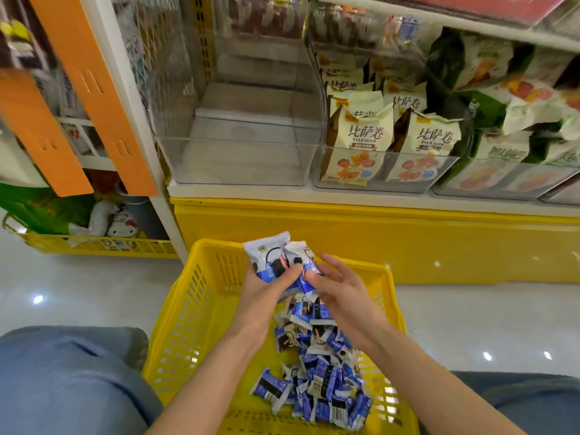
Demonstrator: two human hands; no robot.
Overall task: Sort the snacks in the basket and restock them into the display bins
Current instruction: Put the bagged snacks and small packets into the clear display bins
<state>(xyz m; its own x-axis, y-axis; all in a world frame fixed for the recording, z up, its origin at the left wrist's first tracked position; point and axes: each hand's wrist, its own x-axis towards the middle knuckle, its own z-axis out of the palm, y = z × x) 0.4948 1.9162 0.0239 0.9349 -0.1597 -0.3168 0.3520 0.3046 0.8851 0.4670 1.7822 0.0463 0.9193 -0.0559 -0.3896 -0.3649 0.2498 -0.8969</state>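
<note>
Left hand [266, 287]: your fingers curl round a bunch of packets [273, 256], gathered upright for one carry.
Right hand [340, 285]: your thumb and forefinger pinch another packet against the bunch, other fingers loose.
Pile [320, 375]: lies in the basket [191, 312].
Bin [244, 158]: bare, the likely destination.

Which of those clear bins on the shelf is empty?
The leftmost clear bin, next to the orange upright; its neighbours hold cream Bisajuan packets and green-and-white packets.
</note>
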